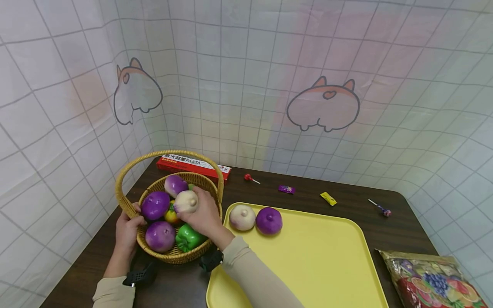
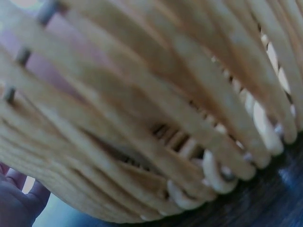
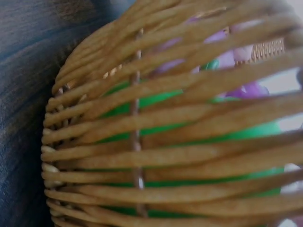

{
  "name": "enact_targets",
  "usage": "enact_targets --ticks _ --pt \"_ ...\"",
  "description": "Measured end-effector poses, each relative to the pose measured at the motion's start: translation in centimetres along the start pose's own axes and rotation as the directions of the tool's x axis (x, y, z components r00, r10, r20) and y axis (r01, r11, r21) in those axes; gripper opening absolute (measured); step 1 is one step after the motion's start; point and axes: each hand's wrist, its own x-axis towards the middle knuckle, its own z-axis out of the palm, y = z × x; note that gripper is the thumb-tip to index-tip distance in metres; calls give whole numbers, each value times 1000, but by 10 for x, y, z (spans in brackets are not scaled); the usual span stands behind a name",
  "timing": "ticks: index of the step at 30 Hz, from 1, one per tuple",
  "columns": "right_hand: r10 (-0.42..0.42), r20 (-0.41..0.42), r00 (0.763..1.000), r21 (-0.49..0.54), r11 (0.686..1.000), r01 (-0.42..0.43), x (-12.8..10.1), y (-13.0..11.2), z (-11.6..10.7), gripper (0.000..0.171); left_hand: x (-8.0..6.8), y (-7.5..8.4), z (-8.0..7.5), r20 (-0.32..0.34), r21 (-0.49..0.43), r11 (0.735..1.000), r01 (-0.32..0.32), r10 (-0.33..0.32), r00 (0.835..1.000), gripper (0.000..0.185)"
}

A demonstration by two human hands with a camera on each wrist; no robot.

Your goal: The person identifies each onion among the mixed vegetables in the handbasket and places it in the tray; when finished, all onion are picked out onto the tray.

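In the head view, a wicker basket [image 1: 177,259] with a tall handle stands on the left of the table, holding several toy vegetables. My left hand [image 1: 126,231] grips its left rim near the foot of the handle. Reaching inside from the right, my right hand [image 1: 203,214] holds a white turnip [image 1: 186,201] with a purple tinge. Around it lie purple-and-white turnips [image 1: 160,236], a green bell pepper [image 1: 188,238] and a partly hidden yellow vegetable [image 1: 171,215]. The left wrist view shows basket weave [image 2: 142,109] and some fingers; the right one shows weave with green behind.
Right of the basket lies a yellow tray [image 1: 308,256] bearing a white turnip [image 1: 242,217] and a purple one [image 1: 268,221]. Behind are a pasta box [image 1: 185,166], two lollipops and two wrapped candies. A fruit-printed bag [image 1: 435,280] lies at the right.
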Motion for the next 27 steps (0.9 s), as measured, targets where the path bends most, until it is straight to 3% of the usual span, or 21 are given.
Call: enact_targets --ticks 13,27 --pt "-106 -54 993 127 985 112 -20 0 -11 79 3 -3 1 -22 24 1000 -14 15 1000 30" --pt "-145 -86 986 262 951 163 -69 15 -42 68 1 -2 1 -31 17 1000 -22 22 999 32"
